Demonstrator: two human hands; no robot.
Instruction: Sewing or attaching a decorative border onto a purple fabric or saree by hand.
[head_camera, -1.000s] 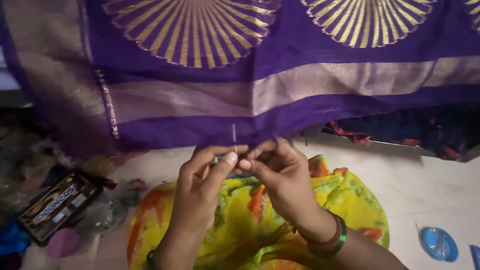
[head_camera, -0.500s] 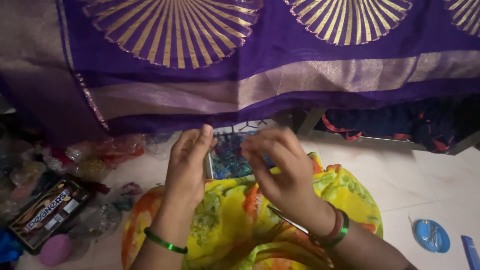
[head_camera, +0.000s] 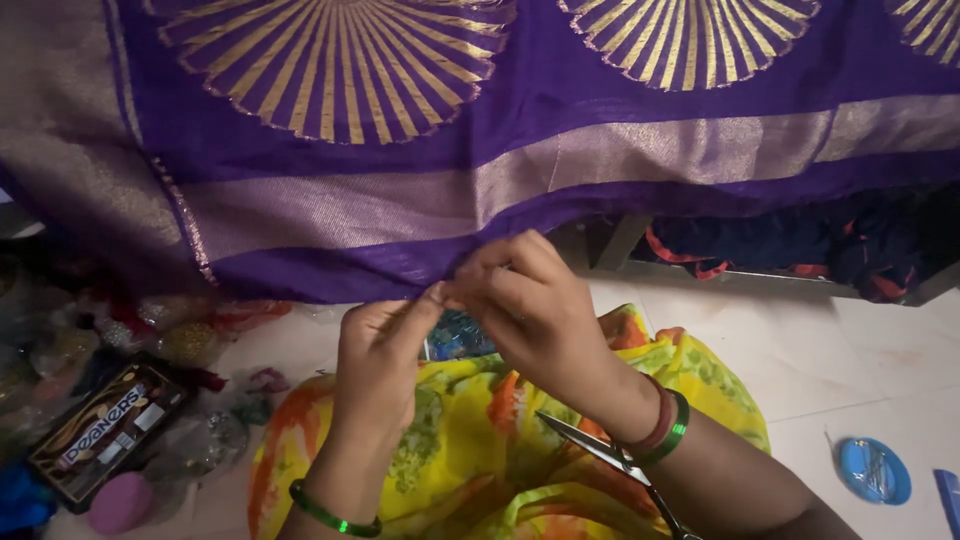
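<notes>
A purple cloth (head_camera: 560, 120) with gold fan motifs and a pale woven border hangs across the top of the view. Both my hands meet at its lower hem (head_camera: 400, 262). My left hand (head_camera: 385, 365) pinches the hem edge with thumb and forefinger. My right hand (head_camera: 535, 310) is curled over the same spot, fingertips touching those of the left. Whatever small thing lies between the fingers is hidden. A green bangle sits on each wrist. Scissors (head_camera: 600, 452) lie open on the yellow floral cloth (head_camera: 470, 440) over my lap, under my right forearm.
A small blue patterned piece (head_camera: 458, 338) shows below my hands. A dark box (head_camera: 105, 428), a pink round object (head_camera: 120, 500) and plastic bags of trinkets (head_camera: 180, 340) crowd the floor at left. A round blue case (head_camera: 872, 470) lies at right. Dark cloth (head_camera: 800, 240) is piled behind.
My hands have risen from in front of my lap to the purple cloth's hem and closed together there. The thin needle seen upright a second ago is no longer visible.
</notes>
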